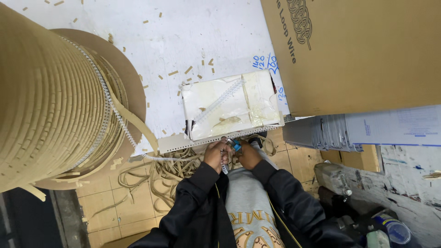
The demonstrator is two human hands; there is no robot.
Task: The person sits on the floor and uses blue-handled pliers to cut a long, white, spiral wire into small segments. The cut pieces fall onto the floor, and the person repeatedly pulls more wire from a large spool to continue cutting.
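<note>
Here, at the lower middle of the frame, we see our left hand (pixel 215 155) and right hand (pixel 248 154) close together just below the front edge of the white, paint-stained counter (pixel 183 46). Both are curled around a short strip of white looped binding wire (pixel 223 168), which hangs down between them; the left hand pinches it from the side, and the right hand is closed around a small blue-handled cutting tool (pixel 235 146) held against the wire.

The wire is thin, pale and ribbed with regular loops. A long run of it (pixel 115 112) feeds in from the large cardboard spool wound with tan paper backing (pixel 50 96), which fills the left of the frame, curving down past the spool's rim toward our hands.

Just above our hands sits a shallow white tray covered in wrinkled, yellowed plastic film (pixel 232 105), with another length of wire lying on it. Its front edge nearly touches our knuckles. To the upper right a big brown cardboard box (pixel 358 55) crowds the counter, with a grey stack of sheets (pixel 330 133) beneath it. Open counter lies only at the upper middle. Below, loose tan paper strips (pixel 170 177) tangle on the tiled floor (pixel 119 206).
</note>
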